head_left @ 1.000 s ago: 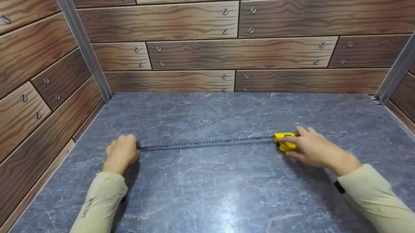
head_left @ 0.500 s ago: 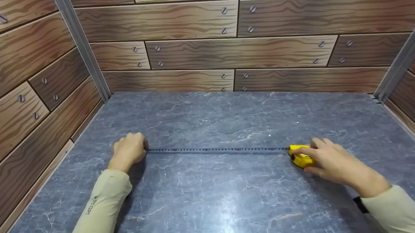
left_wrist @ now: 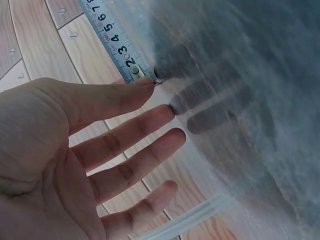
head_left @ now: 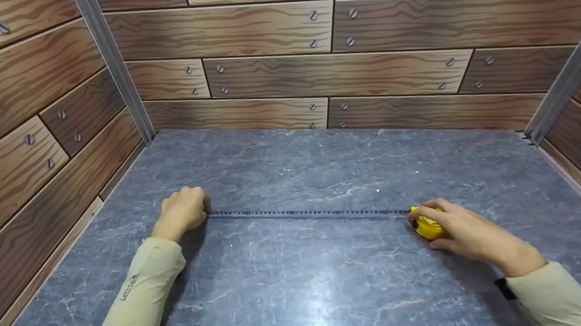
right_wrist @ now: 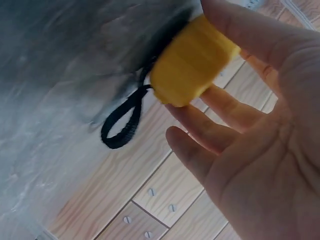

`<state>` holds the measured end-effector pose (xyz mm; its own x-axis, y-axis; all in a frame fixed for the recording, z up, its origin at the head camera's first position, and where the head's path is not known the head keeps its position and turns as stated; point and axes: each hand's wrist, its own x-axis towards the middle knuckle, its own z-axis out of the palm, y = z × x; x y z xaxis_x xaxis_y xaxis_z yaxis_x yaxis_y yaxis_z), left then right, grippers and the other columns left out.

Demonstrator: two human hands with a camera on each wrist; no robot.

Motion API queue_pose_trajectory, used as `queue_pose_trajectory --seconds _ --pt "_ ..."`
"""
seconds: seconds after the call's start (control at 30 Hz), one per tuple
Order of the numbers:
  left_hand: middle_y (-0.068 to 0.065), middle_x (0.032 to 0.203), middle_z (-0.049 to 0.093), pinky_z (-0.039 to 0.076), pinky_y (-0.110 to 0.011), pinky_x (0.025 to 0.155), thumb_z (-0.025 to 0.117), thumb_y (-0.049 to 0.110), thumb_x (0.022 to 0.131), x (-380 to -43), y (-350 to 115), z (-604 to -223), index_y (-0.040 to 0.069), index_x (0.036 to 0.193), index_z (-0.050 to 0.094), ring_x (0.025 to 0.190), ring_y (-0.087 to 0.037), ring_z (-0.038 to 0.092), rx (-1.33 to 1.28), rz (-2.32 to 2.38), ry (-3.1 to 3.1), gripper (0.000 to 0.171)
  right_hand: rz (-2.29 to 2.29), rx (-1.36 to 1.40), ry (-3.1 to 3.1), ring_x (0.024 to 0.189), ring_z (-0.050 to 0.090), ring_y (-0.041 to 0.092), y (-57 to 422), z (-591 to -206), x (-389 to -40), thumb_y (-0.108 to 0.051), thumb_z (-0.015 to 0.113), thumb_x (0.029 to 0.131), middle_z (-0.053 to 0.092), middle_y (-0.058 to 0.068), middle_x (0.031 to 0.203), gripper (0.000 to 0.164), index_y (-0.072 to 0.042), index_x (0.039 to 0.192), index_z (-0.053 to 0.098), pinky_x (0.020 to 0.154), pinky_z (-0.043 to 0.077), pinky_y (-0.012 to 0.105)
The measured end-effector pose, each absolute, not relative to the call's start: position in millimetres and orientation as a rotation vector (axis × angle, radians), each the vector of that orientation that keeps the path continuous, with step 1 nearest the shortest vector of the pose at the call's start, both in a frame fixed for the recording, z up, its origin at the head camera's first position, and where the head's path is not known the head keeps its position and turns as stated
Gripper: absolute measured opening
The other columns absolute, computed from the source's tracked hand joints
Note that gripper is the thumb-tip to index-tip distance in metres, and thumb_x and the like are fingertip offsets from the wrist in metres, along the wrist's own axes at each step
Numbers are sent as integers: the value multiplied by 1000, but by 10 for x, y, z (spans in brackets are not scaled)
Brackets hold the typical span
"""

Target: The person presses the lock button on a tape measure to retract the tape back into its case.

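Note:
A yellow tape measure (head_left: 427, 225) sits at the right of the grey marbled tabletop, gripped between the thumb and fingers of my right hand (head_left: 478, 232). In the right wrist view its case (right_wrist: 192, 62) trails a black looped strap (right_wrist: 122, 120). The blade (head_left: 293, 213) stretches nearly straight leftward, close over the tabletop. At its far end my left hand (head_left: 182, 211) pinches the tip. The left wrist view has the thumb (left_wrist: 117, 102) pressed at the metal end hook (left_wrist: 134, 72), beside the low printed numbers; the index finger is hidden, and the other fingers extend loosely.
The marbled tabletop (head_left: 277, 283) spreads beneath both hands. A wood-plank patterned wall (head_left: 286, 76) rises behind it, with similar walls at left and right. Grey metal posts (head_left: 116, 72) stand in the back corners.
Both hands have shifted right and slightly nearer, the right hand further, taking the tape measure along. More blade shows between them. In the last half second they moved only slightly.

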<state>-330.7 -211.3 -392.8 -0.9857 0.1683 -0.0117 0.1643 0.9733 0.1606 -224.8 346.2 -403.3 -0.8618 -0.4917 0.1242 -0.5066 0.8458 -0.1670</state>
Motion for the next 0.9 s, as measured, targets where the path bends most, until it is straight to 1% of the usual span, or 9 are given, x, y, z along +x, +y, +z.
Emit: queue_pose_trajectory --seconds 0.07,0.2,0.4,0.5,0.57,0.63,0.73,0.8,0.9 --pt "-22 113 77 57 -68 82 64 0 85 -3311 -2115 -3920 17 92 81 105 -52 72 269 250 3093 26 302 813 -2945 123 64 49 3491 -4042 -2259 -6 90 84 62 20 139 59 -20 137 68 100 53 70" --pt "-18 110 78 56 -67 81 63 0 85 -3303 -2111 -3894 19 92 82 104 -50 73 283 272 3088 28 346 858 -2960 119 63 43 3563 -4023 -2254 -6 90 82 64 17 132 55 -24 130 71 99 53 68" --pt "-7 95 76 56 -58 73 63 0 83 -3245 -2096 -3778 21 97 82 91 -36 71 322 311 3085 31 387 862 -3011 115 63 37 3650 -3865 -2211 -9 90 80 65 15 127 53 -30 125 71 96 53 66" --pt "-3 94 77 56 -56 70 61 -2 82 -3207 -2096 -3697 23 98 83 89 -34 72 371 340 3102 36 367 835 -2993 111 64 35 3679 -3746 -2156 -8 91 78 65 14 125 54 -30 123 71 93 54 64" --pt "-1 97 80 56 -57 71 63 -1 83 -3174 -2106 -3643 24 98 83 92 -34 74 410 360 3121 35 342 814 -2969 109 65 35 3690 -3657 -2111 -8 92 77 66 13 123 54 -31 121 71 91 55 63" --pt "0 101 82 57 -59 73 67 2 88 -3132 -2118 -3582 24 97 83 95 -35 75 447 382 3142 29 337 785 -2963 109 65 37 3690 -3563 -2061 -9 92 77 66 14 125 55 -32 122 71 89 56 65" --pt "0 109 82 56 -62 76 77 12 93 -3065 -2140 -3480 24 98 83 98 -36 76 482 400 3173 14 333 750 -2950 110 64 40 3685 -3445 -1988 -10 93 77 65 16 127 56 -32 123 71 88 56 66" --pt "-1 113 82 56 -63 76 80 18 95 -3028 -2155 -3414 24 100 82 100 -38 76 485 407 3188 8 318 733 -2939 110 64 41 3676 -3388 -1946 -11 94 77 65 18 127 56 -32 124 72 87 56 66" --pt "-2 116 82 55 -64 77 80 22 97 -2992 -2183 -3336 24 102 82 101 -39 76 476 409 3189 6 278 721 -2921 108 63 41 3661 -3326 -1893 -11 95 76 64 19 127 57 -31 124 72 85 55 63"
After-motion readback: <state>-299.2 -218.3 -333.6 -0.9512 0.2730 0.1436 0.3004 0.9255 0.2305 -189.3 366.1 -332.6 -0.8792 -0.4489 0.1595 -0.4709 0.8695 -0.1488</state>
